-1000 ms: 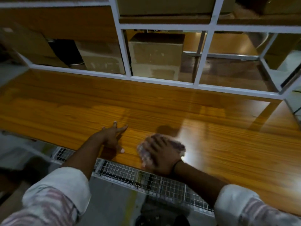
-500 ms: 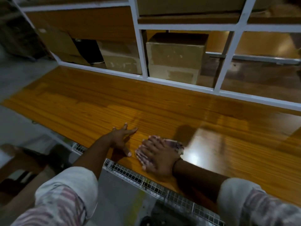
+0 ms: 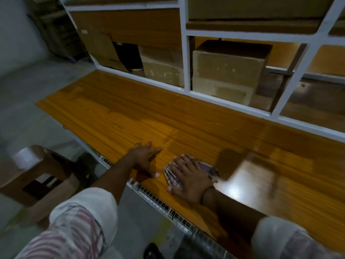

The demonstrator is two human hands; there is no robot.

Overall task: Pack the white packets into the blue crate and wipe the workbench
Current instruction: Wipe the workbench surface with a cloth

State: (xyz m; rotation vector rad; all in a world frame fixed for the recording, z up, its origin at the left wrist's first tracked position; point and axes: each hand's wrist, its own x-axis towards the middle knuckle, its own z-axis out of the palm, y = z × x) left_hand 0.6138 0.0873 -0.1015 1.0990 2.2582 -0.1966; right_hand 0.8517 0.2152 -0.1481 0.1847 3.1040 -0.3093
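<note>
The right hand [image 3: 188,176] lies flat, palm down, fingers spread, on a striped wiping cloth [image 3: 211,170] near the front edge of the workbench [image 3: 115,113]. The hand does not clench the cloth; it presses it against the wood. That hold suits wiping, since a spread palm keeps a broad patch of fabric in contact with the surface.

The left hand [image 3: 143,157] rests just left of the cloth, apart from it, open and grasping nothing, fingers extended toward the far side and thumb lying near the front edge. Its placement reads as a brace: it appears to steady the person leaning over the bench while the other arm works.

The visible bench top carries no packets. Neither the white packets nor the blue crate is in view, so their location cannot be told from this view; judged from the bare top, the packing stage is likely finished and the wiping stage is in hand. A bright reflection sits on the wood right of the cloth; whether it marks dampness or only lamp glare cannot be told.

Behind the bench, a white metal frame [image 3: 184,53] divides the far side into bays holding cardboard boxes [image 3: 227,70]. A wire-mesh panel [image 3: 158,200] runs below the front edge. A wooden stool [image 3: 35,176] stands on the floor at the near left with a pale, blurred object on its top.

The long stretch of bench toward the far left appears, on judgement, yet to be covered.
</note>
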